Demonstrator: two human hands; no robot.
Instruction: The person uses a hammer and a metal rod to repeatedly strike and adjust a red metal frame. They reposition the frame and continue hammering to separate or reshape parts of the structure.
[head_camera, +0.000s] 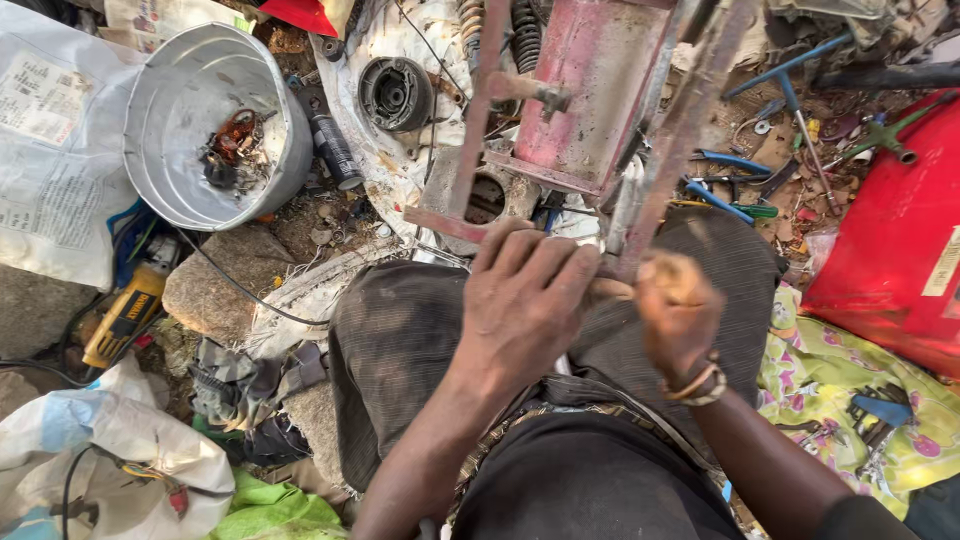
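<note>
My left hand (525, 300) lies over my lap with its fingers curled around a thin pale rod-like part (610, 290) at the lower end of a rusty red metal frame (590, 90). My right hand (675, 305) is closed in a fist just right of it, gripping a small handle-like object that is mostly hidden; a bracelet sits on that wrist. The frame rests between my knees, its bars running up toward the top of the view. What the hands hold exactly is blurred.
A metal basin (175, 165) with scrap stands at the upper left. A yellow power tool (125, 315), stones and white sacks lie at left. A red container (890, 250) is at right, blue-handled pliers (725, 180) and T-wrenches above it, patterned cloth (830, 370) at lower right.
</note>
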